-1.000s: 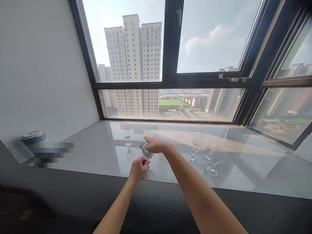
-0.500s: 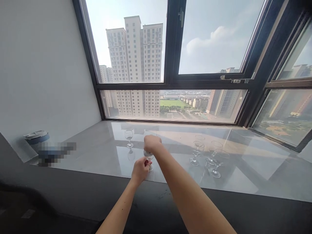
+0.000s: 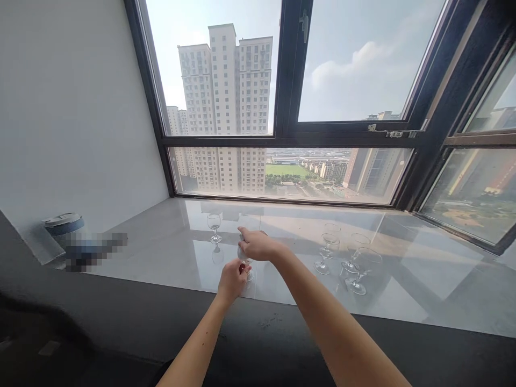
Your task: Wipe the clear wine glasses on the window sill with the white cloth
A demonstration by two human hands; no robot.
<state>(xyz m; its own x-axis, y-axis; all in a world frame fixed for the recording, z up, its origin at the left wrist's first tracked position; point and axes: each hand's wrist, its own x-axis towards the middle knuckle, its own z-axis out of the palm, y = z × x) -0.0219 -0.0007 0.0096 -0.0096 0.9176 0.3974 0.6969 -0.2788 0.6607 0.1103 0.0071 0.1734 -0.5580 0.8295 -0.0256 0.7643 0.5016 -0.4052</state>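
Near the front edge of the sill, my left hand (image 3: 231, 280) is closed around the lower part of a clear stemmed wine glass (image 3: 243, 256). A small dark red patch shows between its fingers. My right hand (image 3: 258, 245) is bent over the top of that glass, fingers curled and the index finger pointing left. What is inside its grip is hidden. The faint outline of a clear rim shows just behind the right hand; whether it belongs to another glass I cannot tell. To the left, a second wine glass (image 3: 214, 226) stands upright by itself.
Several clear wine glasses (image 3: 356, 269) stand grouped on the right of the glossy sill (image 3: 161, 258). A blue-and-white container (image 3: 63, 223) is at the far left, beside a blurred patch. Dark-framed windows (image 3: 282, 142) rise behind the sill, and its front edge drops off towards me.
My right hand has turned and lowered slightly over the glass, its forearm swinging to the right and the index finger now showing. My left hand keeps its hold. The view has shifted slightly.
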